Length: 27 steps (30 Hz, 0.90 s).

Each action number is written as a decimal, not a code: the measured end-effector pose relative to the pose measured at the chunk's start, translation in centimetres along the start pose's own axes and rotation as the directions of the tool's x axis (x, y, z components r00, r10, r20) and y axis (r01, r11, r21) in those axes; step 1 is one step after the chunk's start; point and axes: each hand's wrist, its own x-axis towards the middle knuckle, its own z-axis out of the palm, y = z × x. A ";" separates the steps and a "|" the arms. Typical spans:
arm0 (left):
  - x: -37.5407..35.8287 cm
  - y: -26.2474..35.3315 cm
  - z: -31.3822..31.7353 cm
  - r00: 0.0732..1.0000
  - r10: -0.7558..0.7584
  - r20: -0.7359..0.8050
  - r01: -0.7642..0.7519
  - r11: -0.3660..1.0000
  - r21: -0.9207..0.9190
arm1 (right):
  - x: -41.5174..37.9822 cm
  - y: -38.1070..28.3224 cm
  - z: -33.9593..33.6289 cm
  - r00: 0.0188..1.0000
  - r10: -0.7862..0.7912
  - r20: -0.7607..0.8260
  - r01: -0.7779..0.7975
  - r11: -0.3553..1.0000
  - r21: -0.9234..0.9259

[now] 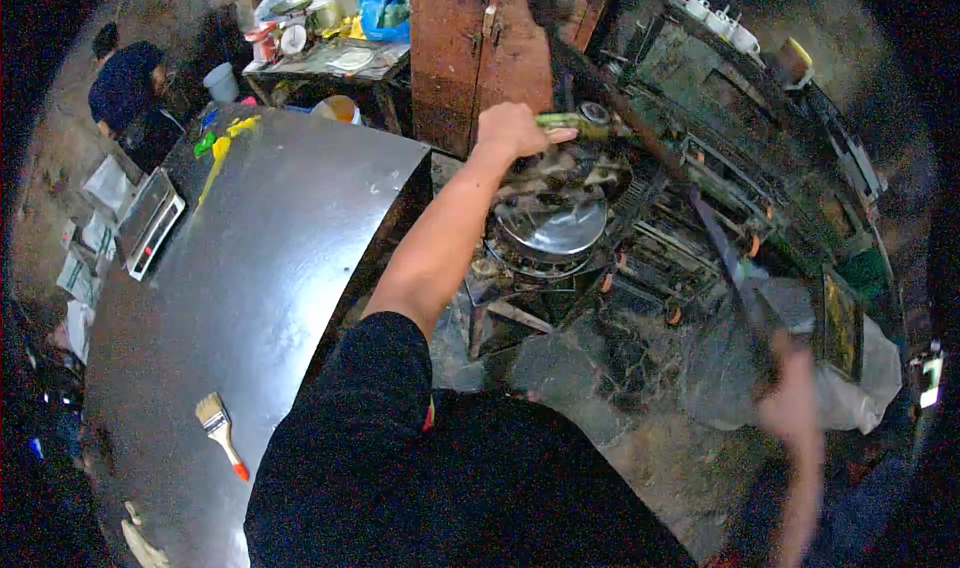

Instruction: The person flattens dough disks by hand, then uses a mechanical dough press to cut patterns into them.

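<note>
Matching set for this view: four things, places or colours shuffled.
Things:
1. Brush
2. Blue bag
3. Cabinet
4. Right hand

Places or colours:
A. reddish brown
B. on a long dark bar
C. on the metal table
D. on the rear table

Pairs: 1-C; 2-D; 3-A; 4-B

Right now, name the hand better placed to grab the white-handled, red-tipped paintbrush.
Probably the left hand: the paintbrush lies on the grey metal table at that side, while the right hand holds a long dark pole.
</note>
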 end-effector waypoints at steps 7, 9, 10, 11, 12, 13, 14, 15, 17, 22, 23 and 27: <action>4.3 -2.9 2.5 0.974 0.024 -0.225 -0.061 0.986 -0.158 | -1.4 0.3 -0.3 0.990 -0.069 -0.122 0.078 0.994 0.076; 6.7 -3.3 2.8 0.989 -0.015 -0.145 -0.003 0.992 -0.123 | -0.3 1.1 0.4 0.974 -0.166 -0.154 0.173 0.984 0.033; 6.6 -2.9 2.9 0.990 -0.013 -0.140 -0.003 0.994 -0.110 | -0.1 2.2 1.8 0.987 0.162 0.011 -0.154 0.908 0.389; 5.9 -2.7 3.4 0.985 -0.045 -0.168 0.032 0.996 -0.082 | -0.3 2.1 3.6 0.966 0.249 0.071 -0.253 0.849 0.464; 6.0 -2.8 3.4 0.976 -0.074 -0.206 0.064 0.996 -0.056 | -0.8 1.8 7.3 0.981 0.194 0.027 -0.185 0.874 0.449; 6.2 -2.8 2.9 0.975 -0.076 -0.208 0.066 0.996 -0.053 | -1.7 1.4 12.5 0.993 0.071 -0.092 -0.033 0.932 0.362; 5.5 -2.6 3.0 0.981 -0.115 -0.155 0.108 0.993 -0.054 | -2.6 1.4 18.7 0.976 -0.035 -0.216 0.091 0.963 0.254; 5.3 -2.1 3.1 0.984 -0.138 -0.111 0.132 0.990 -0.057 | -3.1 0.4 24.3 0.964 -0.033 -0.265 0.099 0.966 0.240; 4.0 -2.3 2.9 0.983 -0.133 -0.128 0.127 0.991 -0.054 | -4.0 -1.1 25.7 0.967 0.254 0.035 -0.227 0.785 0.577; 5.0 -3.3 2.5 0.994 -0.090 -0.055 0.088 0.996 -0.034 | -3.9 -2.1 12.3 0.984 0.096 0.150 -0.135 0.949 0.284; 5.2 -3.5 2.2 0.993 -0.089 -0.071 0.091 0.996 0.021 | -3.2 -2.4 7.6 0.997 0.025 0.070 -0.044 0.955 0.294; 5.1 -2.2 1.7 0.974 -0.156 -0.161 0.164 0.986 0.039 | -0.1 -3.0 -0.8 0.999 -0.039 0.038 0.030 0.978 0.205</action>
